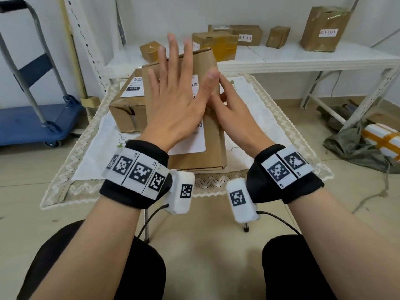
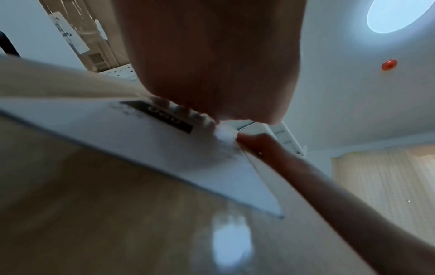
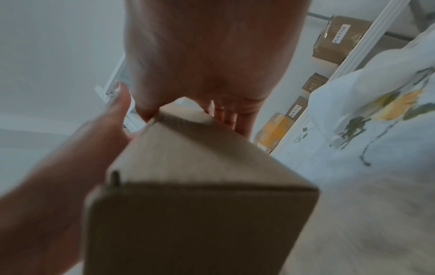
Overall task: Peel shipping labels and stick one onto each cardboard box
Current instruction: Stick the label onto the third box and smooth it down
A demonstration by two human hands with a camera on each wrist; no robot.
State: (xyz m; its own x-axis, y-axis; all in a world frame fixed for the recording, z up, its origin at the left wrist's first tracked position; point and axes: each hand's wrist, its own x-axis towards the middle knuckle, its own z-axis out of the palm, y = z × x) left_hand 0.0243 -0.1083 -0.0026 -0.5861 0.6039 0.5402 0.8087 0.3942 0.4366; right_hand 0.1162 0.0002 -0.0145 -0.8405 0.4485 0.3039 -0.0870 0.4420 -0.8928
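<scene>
Cardboard under the palm: the tall box (image 1: 207, 118) lies on the cloth-covered table (image 1: 270, 109), its white label (image 1: 192, 144) already on the top face, and the left hand (image 1: 173, 100) sweeps flat across it, fingers (image 1: 173, 48) straight and spread. The right hand (image 1: 233, 113) steadies the box's right edge, fingers wrapped round the side. Best to press from the middle outward, firm at the corners, so no bubble stays. A labelled box (image 1: 127, 105) sits just behind.
</scene>
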